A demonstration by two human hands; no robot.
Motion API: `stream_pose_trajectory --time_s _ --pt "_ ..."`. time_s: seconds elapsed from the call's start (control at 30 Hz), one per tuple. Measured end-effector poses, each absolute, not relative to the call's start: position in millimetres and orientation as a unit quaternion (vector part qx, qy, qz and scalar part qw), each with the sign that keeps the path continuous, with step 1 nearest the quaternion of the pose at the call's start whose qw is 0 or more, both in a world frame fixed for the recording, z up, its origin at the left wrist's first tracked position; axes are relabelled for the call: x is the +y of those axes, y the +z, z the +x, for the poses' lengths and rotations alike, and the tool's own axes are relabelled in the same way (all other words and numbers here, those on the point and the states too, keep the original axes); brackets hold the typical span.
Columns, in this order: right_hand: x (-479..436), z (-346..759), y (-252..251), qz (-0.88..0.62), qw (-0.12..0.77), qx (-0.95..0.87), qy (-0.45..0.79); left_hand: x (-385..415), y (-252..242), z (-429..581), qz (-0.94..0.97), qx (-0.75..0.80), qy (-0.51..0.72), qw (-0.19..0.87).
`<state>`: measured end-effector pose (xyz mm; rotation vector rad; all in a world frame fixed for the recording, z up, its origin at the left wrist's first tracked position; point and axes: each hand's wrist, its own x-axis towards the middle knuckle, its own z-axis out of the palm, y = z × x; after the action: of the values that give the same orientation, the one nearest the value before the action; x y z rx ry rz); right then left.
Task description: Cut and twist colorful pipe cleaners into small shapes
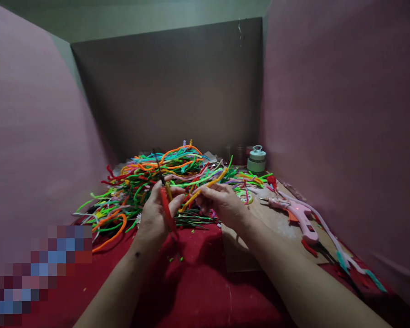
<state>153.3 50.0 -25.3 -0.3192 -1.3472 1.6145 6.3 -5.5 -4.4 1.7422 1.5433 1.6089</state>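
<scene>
My left hand (157, 214) is closed round red-handled scissors (166, 210), whose dark blades point up past my fingers. My right hand (222, 202) pinches a yellow-orange pipe cleaner (205, 187) that runs up to the right from between my two hands. Both hands hover just in front of a big heap of pipe cleaners (164, 175) in green, orange, red, pink and teal. A bundle of dark green stems (194, 220) lies on the red cloth (205, 291) under my hands.
A pink glue gun (299, 214) with its cord lies on a cardboard sheet (276, 228) to the right. A small pale green tin (257, 160) stands at the back right. Pink panels wall in both sides, a grey board closes the back.
</scene>
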Motion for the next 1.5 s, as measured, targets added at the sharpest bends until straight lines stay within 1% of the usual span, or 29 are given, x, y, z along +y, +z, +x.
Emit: stream_pose_trajectory --time_s 0.1,0.13,0.2,0.27,0.37,0.43,0.67,0.73,0.8,0.87,1.0,1.1,1.2,1.27,1.43,1.5 --pt "47 152 -26 -0.137 0.476 -0.587 0.64 -10 -3 14 0.601 0.478 0.56 0.312" --pt "46 151 -26 -0.137 0.473 -0.594 0.636 -11 -4 17 0.587 0.465 0.567 0.342" --pt "46 150 -27 -0.136 0.474 -0.595 0.635 -13 -5 23 0.557 0.46 0.596 0.35" --pt "46 148 -27 -0.139 0.496 -0.572 0.638 -14 -8 26 0.547 0.478 0.618 0.3" --pt "49 147 -27 -0.152 0.562 -0.501 0.64 -14 -12 25 0.575 0.507 0.606 0.211" --pt "52 148 -25 -0.166 0.589 -0.458 0.645 -14 -15 23 0.591 0.514 0.602 0.159" --pt "54 148 -24 -0.18 0.603 -0.401 0.666 -15 -22 19 0.628 0.519 0.58 0.007" --pt "53 148 -24 -0.168 0.598 -0.372 0.689 -15 -22 19 0.63 0.528 0.569 -0.017" --pt "54 149 -23 -0.148 0.593 -0.348 0.711 -15 -23 19 0.624 0.532 0.572 -0.017" --pt "56 151 -23 -0.132 0.587 -0.337 0.724 -13 -22 19 0.617 0.527 0.584 0.017" --pt "58 153 -22 -0.125 0.581 -0.356 0.721 -12 -16 22 0.591 0.512 0.601 0.165" --pt "58 153 -21 -0.137 0.603 -0.374 0.691 -15 -7 21 0.555 0.496 0.622 0.244" --pt "57 152 -21 -0.139 0.626 -0.406 0.651 -17 -2 16 0.533 0.479 0.644 0.269" --pt "55 152 -21 -0.135 0.624 -0.446 0.627 -16 -1 13 0.53 0.475 0.647 0.272" --pt "44 150 -21 -0.144 0.587 -0.541 0.585 -12 -6 17 0.526 0.439 0.64 0.347" --pt "40 147 -22 -0.142 0.572 -0.553 0.589 -12 -7 22 0.516 0.432 0.649 0.355"
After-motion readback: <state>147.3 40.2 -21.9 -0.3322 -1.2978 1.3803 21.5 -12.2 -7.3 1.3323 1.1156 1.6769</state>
